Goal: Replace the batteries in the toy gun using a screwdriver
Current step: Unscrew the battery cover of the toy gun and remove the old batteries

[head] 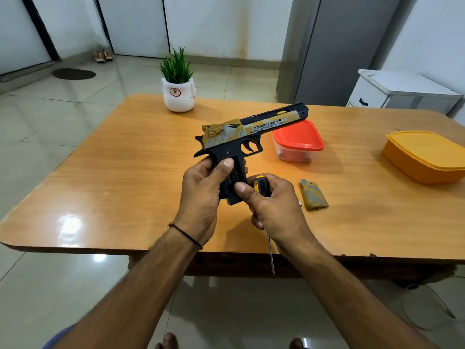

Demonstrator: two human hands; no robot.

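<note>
1. Both hands have hold of something. The left hand [201,195] wraps the black handle of the toy gun [251,127], with its thumb laid up along the near side and its fingers hidden behind.
2. The right hand [274,207] is curled round the yellow-and-black handle of the screwdriver [260,185]. The metal shaft points toward 6 o'clock, past the near table edge. This hand's thumb also presses on the lower part of the gun's handle.
3. The toy gun is held above the table [113,185], handle down and barrel pointing toward 2 o'clock. Its slide is tan and grey and reads "DESERT EAGLE". The handle's near side shows bare, ribbed black.
4. At 3 o'clock, just beside the right hand, a tan-and-grey cover panel [314,195] lies flat on the table.
5. At 1 o'clock, under the muzzle, sits a clear container [298,136] with a red lid. Well apart at 2 o'clock, a yellow lidded box [425,157] sits by the table's right edge.
6. At 11 o'clock, near the far edge, stands a white pot [178,96] holding a green plant.
</note>
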